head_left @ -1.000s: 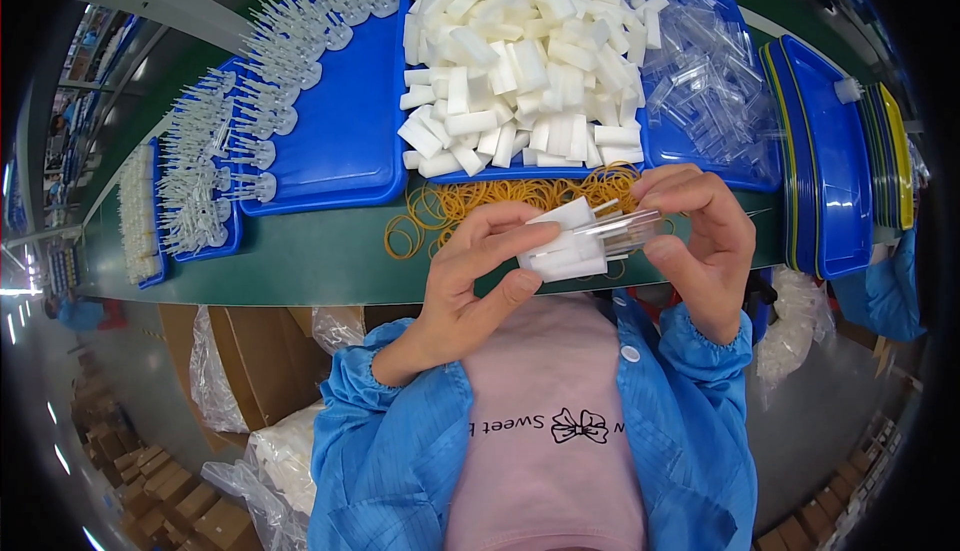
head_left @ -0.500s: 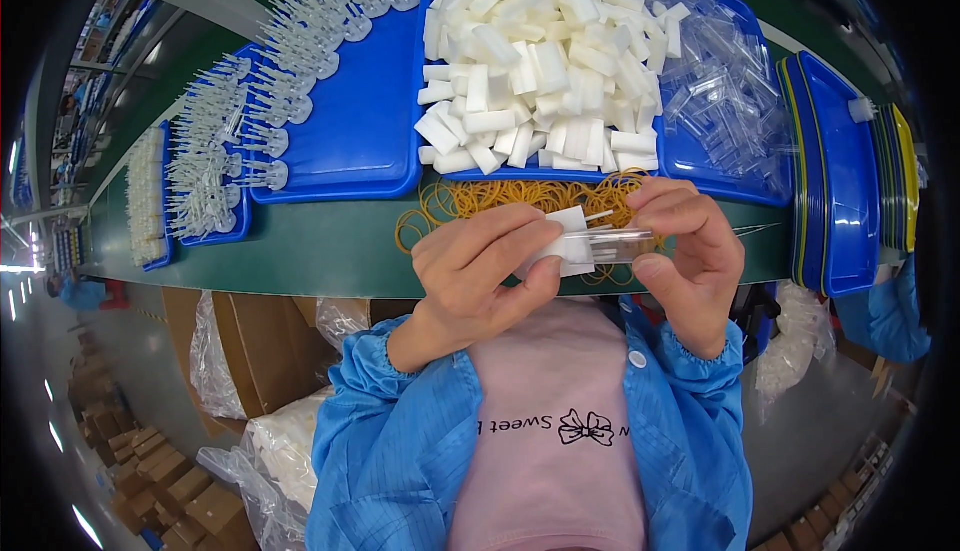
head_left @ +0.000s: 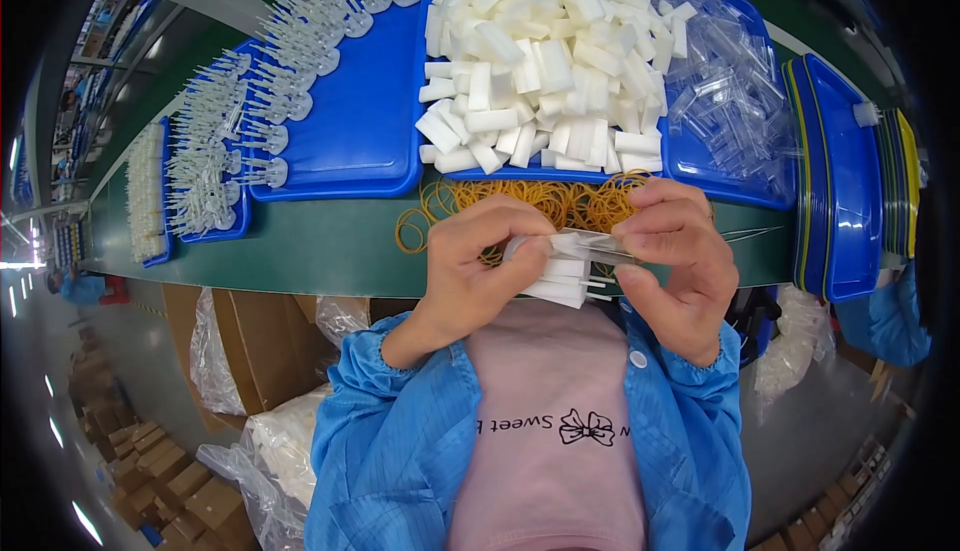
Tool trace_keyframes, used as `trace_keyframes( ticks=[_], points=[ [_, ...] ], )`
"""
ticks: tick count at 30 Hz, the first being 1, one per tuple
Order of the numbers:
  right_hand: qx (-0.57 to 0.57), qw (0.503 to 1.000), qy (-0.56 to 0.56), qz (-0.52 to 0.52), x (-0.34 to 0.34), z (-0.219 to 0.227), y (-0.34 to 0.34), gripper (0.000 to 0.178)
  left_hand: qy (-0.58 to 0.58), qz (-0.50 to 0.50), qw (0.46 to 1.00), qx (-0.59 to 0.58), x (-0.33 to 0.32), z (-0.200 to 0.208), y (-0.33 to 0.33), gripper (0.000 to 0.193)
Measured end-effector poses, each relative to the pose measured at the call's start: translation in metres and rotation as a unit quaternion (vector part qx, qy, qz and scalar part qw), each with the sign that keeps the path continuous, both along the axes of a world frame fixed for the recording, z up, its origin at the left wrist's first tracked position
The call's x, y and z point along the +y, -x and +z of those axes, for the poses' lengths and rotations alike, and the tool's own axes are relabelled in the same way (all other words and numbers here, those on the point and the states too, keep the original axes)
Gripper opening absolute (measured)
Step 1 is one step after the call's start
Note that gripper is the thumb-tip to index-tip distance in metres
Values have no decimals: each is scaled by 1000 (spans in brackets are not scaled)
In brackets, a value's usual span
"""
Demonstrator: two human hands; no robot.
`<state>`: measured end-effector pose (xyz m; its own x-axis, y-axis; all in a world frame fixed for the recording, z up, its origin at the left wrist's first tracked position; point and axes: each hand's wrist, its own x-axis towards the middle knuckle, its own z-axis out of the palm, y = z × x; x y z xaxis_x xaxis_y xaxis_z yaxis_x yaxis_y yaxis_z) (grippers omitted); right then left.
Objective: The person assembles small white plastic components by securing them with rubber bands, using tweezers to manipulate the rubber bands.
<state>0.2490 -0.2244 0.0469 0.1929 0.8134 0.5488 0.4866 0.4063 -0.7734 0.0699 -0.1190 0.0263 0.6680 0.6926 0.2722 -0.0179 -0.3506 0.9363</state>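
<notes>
We've got both hands up close over the near edge of the green counter: left hand and right hand each pinched on the small stack of white foam pads, yellow rubber bands just beyond.

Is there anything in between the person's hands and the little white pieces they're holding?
Nothing visible. The left hand and the right hand both grip the small stack of white pieces directly, along with a clear plastic piece. They hold it above the near edge of the green table, just in front of the rubber bands.
</notes>
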Motion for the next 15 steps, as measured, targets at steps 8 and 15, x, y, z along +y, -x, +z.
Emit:
trace_keyframes(
  ticks=[8,15],
  points=[
    [217,971,100,2,5,-19,-2,19,-198,79,977,-16,-4,-8,-7,14],
    [382,911,149,50,8,-26,-4,13,-329,105,938,16,-2,-14,-7,18]
  ],
)
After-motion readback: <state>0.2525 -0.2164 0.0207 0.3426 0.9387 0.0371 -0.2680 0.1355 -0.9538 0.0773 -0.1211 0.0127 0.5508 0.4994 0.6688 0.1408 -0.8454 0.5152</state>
